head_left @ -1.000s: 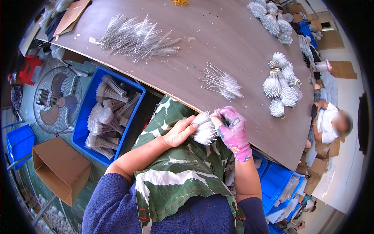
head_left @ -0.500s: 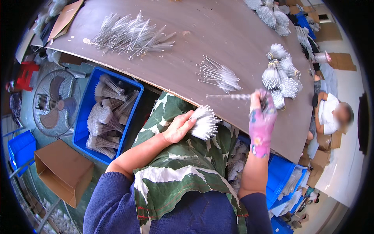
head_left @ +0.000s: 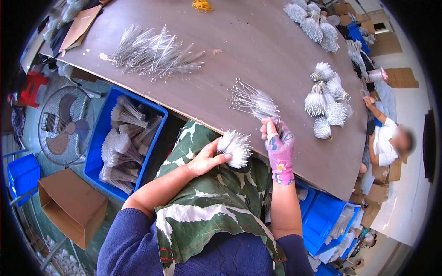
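Left hand around brush bundle near table edge; right hand, hold unclear; bare tabletop beyond

Illumination was bright and diffuse. Ahead of the pink floral-gloved right hand, fisheye distortion bowed the flat brown tabletop; black vignetting enclosed the periphery.

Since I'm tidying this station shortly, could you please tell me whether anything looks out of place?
Nothing looks clearly damaged, but the loose brush pile at the left of the table lies criss-crossed, unlike the gathered bunch in the left hand, and a pale scrap sits beside that pile.
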The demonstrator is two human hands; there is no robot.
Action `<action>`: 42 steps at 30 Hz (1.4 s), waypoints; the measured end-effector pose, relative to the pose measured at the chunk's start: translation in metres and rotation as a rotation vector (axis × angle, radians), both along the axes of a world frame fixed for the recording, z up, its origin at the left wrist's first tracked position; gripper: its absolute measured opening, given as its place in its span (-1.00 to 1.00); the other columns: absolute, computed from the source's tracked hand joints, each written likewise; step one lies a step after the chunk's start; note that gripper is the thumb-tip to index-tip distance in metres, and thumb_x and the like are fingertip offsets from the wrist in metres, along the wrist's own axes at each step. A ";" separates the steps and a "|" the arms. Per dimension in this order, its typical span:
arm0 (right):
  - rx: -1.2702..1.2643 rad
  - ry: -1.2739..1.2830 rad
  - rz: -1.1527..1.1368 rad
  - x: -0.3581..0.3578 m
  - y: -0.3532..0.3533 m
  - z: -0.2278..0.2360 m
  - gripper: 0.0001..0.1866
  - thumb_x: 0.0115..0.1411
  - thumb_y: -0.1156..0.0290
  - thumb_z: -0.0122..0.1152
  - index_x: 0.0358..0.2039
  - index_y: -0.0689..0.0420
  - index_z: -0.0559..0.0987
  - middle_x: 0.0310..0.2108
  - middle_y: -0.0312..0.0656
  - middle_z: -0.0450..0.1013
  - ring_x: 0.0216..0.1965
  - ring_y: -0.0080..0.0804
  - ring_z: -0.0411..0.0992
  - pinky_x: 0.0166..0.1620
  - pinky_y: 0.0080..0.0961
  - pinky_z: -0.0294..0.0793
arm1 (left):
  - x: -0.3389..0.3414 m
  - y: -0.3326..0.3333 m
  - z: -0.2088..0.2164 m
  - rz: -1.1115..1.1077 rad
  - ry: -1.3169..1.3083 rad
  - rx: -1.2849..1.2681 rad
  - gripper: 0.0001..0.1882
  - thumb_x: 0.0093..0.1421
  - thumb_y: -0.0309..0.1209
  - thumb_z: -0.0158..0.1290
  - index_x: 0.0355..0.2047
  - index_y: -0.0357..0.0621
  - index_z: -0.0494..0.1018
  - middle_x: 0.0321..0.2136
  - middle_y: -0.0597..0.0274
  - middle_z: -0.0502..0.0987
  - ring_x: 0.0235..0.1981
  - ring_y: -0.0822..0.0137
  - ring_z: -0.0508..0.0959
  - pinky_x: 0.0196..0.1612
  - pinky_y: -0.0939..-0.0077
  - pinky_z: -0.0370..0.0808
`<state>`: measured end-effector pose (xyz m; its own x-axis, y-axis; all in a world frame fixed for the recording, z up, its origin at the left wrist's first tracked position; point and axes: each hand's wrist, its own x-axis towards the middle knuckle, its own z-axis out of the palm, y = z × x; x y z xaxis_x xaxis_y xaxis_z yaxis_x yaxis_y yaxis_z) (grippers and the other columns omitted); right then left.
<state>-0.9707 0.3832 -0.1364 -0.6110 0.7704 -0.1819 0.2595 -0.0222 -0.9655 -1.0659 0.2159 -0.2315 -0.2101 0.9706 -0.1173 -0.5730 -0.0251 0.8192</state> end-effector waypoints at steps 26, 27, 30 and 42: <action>0.071 -0.070 0.514 -0.038 -0.002 0.030 -0.66 0.25 0.17 -0.08 -0.26 0.20 0.49 -0.48 -0.35 0.38 -0.44 -0.64 0.30 -0.33 -0.67 0.32 | 0.018 0.021 0.044 -0.129 -0.139 0.065 -0.52 0.20 -0.32 -0.01 0.08 -0.24 0.18 -0.07 0.26 0.37 -0.03 0.48 0.32 0.07 0.51 0.25; 0.135 0.076 0.328 -0.033 0.002 0.031 -0.65 0.23 0.16 -0.05 -0.24 0.19 0.49 -0.52 -0.34 0.38 -0.49 -0.65 0.29 -0.41 -0.66 0.29 | 0.018 0.023 0.043 -0.088 -0.121 0.087 -0.53 0.20 -0.33 -0.01 0.07 -0.23 0.19 -0.08 0.27 0.38 -0.03 0.49 0.33 0.07 0.53 0.25; -0.089 -0.009 0.120 -0.003 0.006 0.046 -0.63 0.23 0.16 -0.04 -0.18 0.22 0.48 -0.46 -0.34 0.42 -0.48 -0.69 0.27 -0.40 -0.72 0.26 | 0.012 0.022 0.038 -0.016 -0.116 0.087 -0.54 0.21 -0.33 -0.02 0.07 -0.22 0.19 -0.09 0.28 0.38 -0.04 0.49 0.33 0.05 0.54 0.27; 0.015 -0.038 0.110 0.034 -0.043 0.013 -0.35 0.00 0.55 0.20 0.11 0.36 0.18 0.03 -0.04 0.26 0.00 -0.39 0.29 0.04 -0.52 0.26 | 0.019 0.020 0.026 -0.028 -0.161 0.038 -0.43 0.19 -0.32 0.01 0.13 -0.25 0.06 -0.11 0.24 0.36 -0.15 0.47 0.39 -0.04 0.53 0.35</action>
